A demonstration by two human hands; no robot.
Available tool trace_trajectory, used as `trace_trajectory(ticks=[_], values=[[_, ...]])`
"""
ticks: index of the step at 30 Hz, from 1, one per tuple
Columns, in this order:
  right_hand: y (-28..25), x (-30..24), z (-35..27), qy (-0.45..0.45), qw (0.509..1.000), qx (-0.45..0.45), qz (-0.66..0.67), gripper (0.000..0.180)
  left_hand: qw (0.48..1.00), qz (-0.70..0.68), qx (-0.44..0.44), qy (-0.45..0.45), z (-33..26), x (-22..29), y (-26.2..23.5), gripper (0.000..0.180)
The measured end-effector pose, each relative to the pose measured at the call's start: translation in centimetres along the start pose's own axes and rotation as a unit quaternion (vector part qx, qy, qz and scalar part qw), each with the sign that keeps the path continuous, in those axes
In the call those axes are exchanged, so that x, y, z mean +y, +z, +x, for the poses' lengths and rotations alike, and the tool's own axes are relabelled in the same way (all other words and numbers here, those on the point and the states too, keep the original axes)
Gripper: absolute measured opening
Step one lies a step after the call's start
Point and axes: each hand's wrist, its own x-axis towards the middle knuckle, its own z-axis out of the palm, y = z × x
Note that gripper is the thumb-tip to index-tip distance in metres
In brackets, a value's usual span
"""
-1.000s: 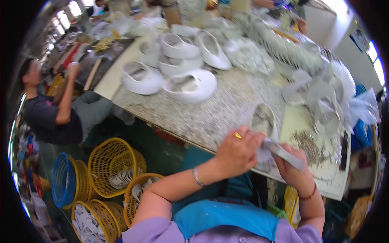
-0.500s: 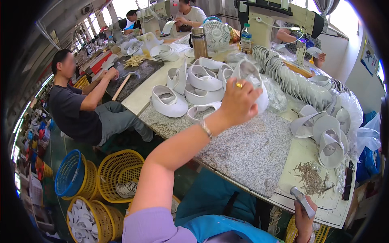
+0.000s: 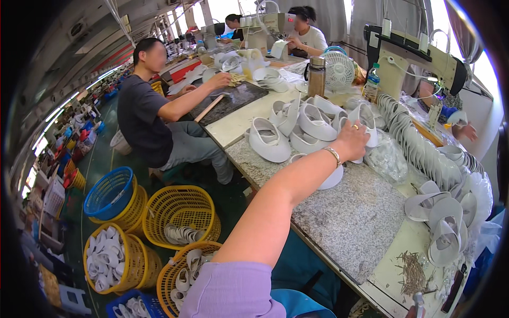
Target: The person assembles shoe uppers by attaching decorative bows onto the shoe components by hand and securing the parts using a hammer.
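My left hand (image 3: 354, 142), wearing a ring and a bracelet, stretches across the stone slab (image 3: 347, 225) to a group of white shoe uppers (image 3: 269, 140). Its fingers are curled at the near side of one white shoe upper (image 3: 365, 115) at the right of that group; the fingertips are partly hidden. Below my wrist another upper (image 3: 333, 179) lies on the slab, partly covered by my forearm. At the lower right edge, mostly cut off, my right hand (image 3: 412, 314) grips a metal hammer (image 3: 418, 300), whose head shows.
Thin brown sticks (image 3: 411, 271) lie near the table's right corner, by loose uppers (image 3: 444, 233). A long row of stacked pieces (image 3: 419, 140) runs behind. A bottle (image 3: 373, 82), flask (image 3: 316, 77) and fan (image 3: 339, 70) stand farther back. Yellow baskets (image 3: 180, 212) and a seated co-worker (image 3: 146, 111) are left.
The view has swung left, bringing more baskets into sight. My left hand has reached farther out, lower against the uppers. My right hand has slipped mostly below the picture. The co-worker's arm has extended.
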Motion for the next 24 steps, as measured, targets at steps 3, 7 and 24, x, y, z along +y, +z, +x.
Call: trace_trajectory(ticks=[3, 7, 24], values=[[0.4, 3.4, -0.5, 0.085, 0.992, 0.037, -0.081, 0.031, 0.999, 0.001, 0.030, 0.029, 0.1, 2.2, -1.9, 0.043], [2.1, 9.4, -4.0, 0.128, 0.977, 0.115, -0.125, 0.040, 0.982, 0.022, 0.109, 0.150, 2.5, 7.8, -0.9, 0.038], [1.6, 6.3, 1.1, 0.070, 0.988, 0.101, -0.090, 0.025, 0.896, -0.427, 0.033, 0.117, 3.8, 23.4, -4.7, 0.053]])
